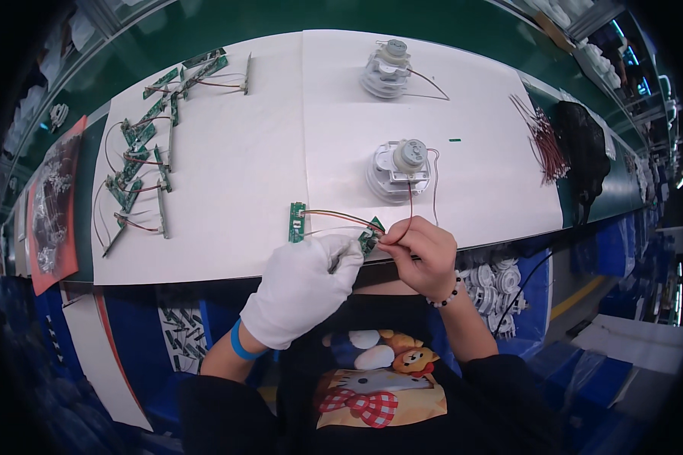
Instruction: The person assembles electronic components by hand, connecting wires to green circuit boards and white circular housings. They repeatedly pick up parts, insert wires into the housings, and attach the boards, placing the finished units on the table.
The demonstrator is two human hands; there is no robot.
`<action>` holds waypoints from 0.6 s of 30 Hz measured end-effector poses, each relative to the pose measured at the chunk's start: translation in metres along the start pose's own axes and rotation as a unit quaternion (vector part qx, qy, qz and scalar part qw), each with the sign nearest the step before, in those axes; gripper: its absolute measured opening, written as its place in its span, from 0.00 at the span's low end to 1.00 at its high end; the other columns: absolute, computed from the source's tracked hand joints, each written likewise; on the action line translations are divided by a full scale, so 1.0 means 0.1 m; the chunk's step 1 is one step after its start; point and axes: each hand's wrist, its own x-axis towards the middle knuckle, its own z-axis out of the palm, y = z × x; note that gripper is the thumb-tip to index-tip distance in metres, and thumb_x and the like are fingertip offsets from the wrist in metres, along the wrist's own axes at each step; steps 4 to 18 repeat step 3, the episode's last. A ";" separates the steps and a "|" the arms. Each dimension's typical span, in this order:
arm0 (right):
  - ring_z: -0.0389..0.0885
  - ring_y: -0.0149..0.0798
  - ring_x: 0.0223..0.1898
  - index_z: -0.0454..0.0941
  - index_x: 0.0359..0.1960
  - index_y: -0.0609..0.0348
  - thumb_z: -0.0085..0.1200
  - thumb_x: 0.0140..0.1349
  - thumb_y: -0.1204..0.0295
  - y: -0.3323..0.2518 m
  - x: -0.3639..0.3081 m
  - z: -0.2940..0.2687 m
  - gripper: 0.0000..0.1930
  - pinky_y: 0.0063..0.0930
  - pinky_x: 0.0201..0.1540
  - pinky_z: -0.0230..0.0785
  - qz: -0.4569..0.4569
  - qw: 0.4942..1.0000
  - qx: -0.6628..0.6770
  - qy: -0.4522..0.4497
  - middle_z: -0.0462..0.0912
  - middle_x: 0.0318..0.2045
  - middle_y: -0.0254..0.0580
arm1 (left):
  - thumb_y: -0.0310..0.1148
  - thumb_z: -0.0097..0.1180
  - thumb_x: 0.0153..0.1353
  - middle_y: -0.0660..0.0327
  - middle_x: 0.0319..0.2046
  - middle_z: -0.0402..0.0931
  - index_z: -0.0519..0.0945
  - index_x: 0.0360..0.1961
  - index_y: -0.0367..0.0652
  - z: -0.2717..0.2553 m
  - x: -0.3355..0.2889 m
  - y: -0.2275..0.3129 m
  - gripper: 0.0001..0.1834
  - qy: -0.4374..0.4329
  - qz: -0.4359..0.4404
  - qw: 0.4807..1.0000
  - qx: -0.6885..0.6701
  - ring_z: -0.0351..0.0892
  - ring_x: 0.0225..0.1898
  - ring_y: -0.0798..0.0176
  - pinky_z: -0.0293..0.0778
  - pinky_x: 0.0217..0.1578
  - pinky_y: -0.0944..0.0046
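At the near edge of the table my left hand (307,280), in a white glove, is closed on a small green circuit board (370,235). Thin wires (334,215) join that board to a second narrow green board (297,223) lying on the white sheet. Bare and wearing a beaded bracelet, my right hand (423,256) pinches a dark red wire (411,199) beside the held board. This wire leads up to a white motor unit (401,168) with a round metal top. The fingers hide the wire's end, so I cannot see whether it touches the board.
Farther back stands another white motor unit (387,68). Several wired green boards (133,163) lie at the left. At the right are a bundle of red wires (545,145) and a black bag (584,155). White parts fill a blue bin (499,292) below the table.
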 end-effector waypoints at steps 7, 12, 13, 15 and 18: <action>0.75 0.30 0.20 0.76 0.23 0.64 0.59 0.43 0.84 -0.01 -0.02 0.00 0.06 0.19 0.22 0.67 0.017 1.000 -0.008 0.001 0.76 0.22 0.39 | 0.33 0.52 0.54 0.50 0.21 0.74 0.77 0.26 0.41 0.01 0.00 -0.02 0.07 -0.010 0.014 1.000 0.023 0.75 0.22 0.49 0.70 0.23 0.59; 0.75 0.30 0.20 0.76 0.23 0.64 0.59 0.43 0.84 -0.01 -0.02 0.00 0.06 0.19 0.22 0.67 0.017 1.000 -0.008 0.001 0.76 0.22 0.39 | 0.33 0.52 0.54 0.50 0.21 0.74 0.77 0.26 0.41 0.01 0.00 -0.02 0.07 -0.010 0.014 1.000 0.023 0.75 0.22 0.49 0.70 0.23 0.59; 0.75 0.30 0.20 0.76 0.23 0.64 0.59 0.43 0.84 -0.01 -0.02 0.00 0.06 0.19 0.22 0.67 0.017 1.000 -0.008 0.001 0.76 0.22 0.39 | 0.33 0.52 0.54 0.50 0.21 0.74 0.77 0.26 0.41 0.01 0.00 -0.02 0.07 -0.010 0.014 1.000 0.023 0.75 0.22 0.49 0.70 0.23 0.59; 0.75 0.30 0.20 0.76 0.23 0.64 0.59 0.43 0.84 -0.01 -0.02 0.00 0.06 0.19 0.22 0.67 0.017 1.000 -0.008 0.001 0.76 0.22 0.39 | 0.33 0.52 0.54 0.50 0.21 0.74 0.77 0.26 0.41 0.01 0.00 -0.02 0.07 -0.010 0.014 1.000 0.023 0.75 0.22 0.49 0.70 0.23 0.59; 0.75 0.30 0.20 0.76 0.23 0.64 0.59 0.43 0.84 -0.01 -0.02 0.00 0.06 0.19 0.22 0.67 0.017 1.000 -0.008 0.001 0.76 0.22 0.39 | 0.33 0.52 0.54 0.50 0.21 0.74 0.77 0.26 0.41 0.01 0.00 -0.02 0.07 -0.010 0.014 1.000 0.023 0.75 0.22 0.49 0.70 0.23 0.59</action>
